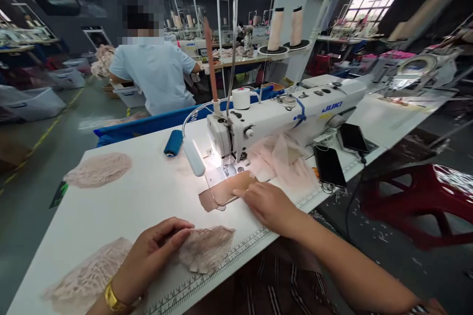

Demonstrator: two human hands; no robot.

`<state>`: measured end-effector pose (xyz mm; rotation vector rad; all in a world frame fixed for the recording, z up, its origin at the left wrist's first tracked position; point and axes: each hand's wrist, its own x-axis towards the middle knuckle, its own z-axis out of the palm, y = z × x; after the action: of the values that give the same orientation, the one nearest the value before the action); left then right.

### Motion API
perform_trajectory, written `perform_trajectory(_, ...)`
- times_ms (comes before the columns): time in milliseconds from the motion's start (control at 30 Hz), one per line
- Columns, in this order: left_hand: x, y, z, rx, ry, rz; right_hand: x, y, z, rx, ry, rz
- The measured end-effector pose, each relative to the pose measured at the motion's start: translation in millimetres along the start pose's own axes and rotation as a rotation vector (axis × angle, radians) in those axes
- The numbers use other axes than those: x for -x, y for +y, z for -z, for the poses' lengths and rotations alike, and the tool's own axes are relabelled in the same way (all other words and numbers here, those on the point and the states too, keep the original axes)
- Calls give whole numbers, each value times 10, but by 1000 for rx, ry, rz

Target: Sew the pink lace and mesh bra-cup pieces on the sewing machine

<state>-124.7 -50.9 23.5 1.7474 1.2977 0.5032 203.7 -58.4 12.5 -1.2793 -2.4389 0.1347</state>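
My left hand [155,251] pinches the upper left edge of a small pale pink lace piece [209,248] near the table's front edge. My right hand [271,206] has its fingers curled at the right end of a tan fabric piece [227,189], which lies just in front of the needle area of a white sewing machine [288,120]. A thin bent wire guide [219,203] crosses that fabric. Sheer pink fabric [286,157] is bunched beneath the machine arm, behind my right hand. Two more lace pieces lie on the left: one farther back [99,170], one nearer [88,273].
A blue thread spool [173,143] stands beside a lit lamp [194,157]. Two dark phones [330,166] lie right of the machine. A printed ruler [207,275] follows the front edge. A red stool [417,204] is at right. A person in light blue [153,74] sits ahead.
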Motion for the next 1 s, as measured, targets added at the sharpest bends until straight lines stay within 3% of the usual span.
perform_trajectory(100,-22,2,-27,5,141,24,228,251,147,243,146,-205)
perform_trajectory(200,-40,66,-92,9,205,-4,275,198,118,89,260,-141)
perform_trajectory(333,-46,128,-147,6,223,-55,77,-213,-145,-360,111,103)
perform_trajectory(467,51,175,-129,-99,233,-95,-199,-453,-329,-546,39,72)
perform_trajectory(600,211,299,-221,-397,382,-350,-337,-392,-284,-911,-114,-130)
perform_trajectory(700,245,397,-439,-543,269,-549,-358,-342,-246,-1088,-165,-206)
perform_trajectory(767,200,433,-584,-640,293,-618,-355,-330,-251,-1143,-144,-234)
perform_trajectory(867,91,477,-681,-652,362,-638,-322,-312,-281,-1212,-88,-275)
perform_trajectory(1000,32,628,-618,-335,261,-511,-229,-300,-279,-1355,-111,-162)
